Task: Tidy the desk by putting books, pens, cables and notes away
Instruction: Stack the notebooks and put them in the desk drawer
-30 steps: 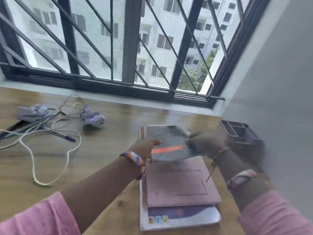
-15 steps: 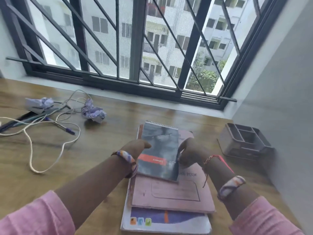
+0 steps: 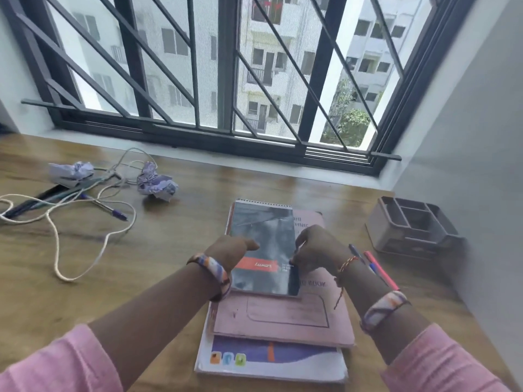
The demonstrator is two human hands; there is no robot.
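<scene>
I have the dark spiral notepad (image 3: 264,247) lying flat on top of the pink record book (image 3: 283,312), which itself sits on a white book (image 3: 271,363) at the bottom of the stack. My left hand (image 3: 232,250) curls against the notepad's left edge, thumb over the cover, and my right hand (image 3: 314,247) pinches its right edge, so each grip is closed on the notepad. The step, as I judge it, is squaring the notepad on the stack. To do it well I would nudge both edges evenly, line its spine up with the pink book's far edge, and let go only once it sits flat, so nothing slides. Beside the stack toward the wall lie two pens (image 3: 373,267), and beyond them the grey organiser (image 3: 413,227). On the other side of the stack, well apart, the white cable (image 3: 56,239), more pens (image 3: 107,207) and crumpled notes (image 3: 157,185) wait on the counter (image 3: 169,236)
</scene>
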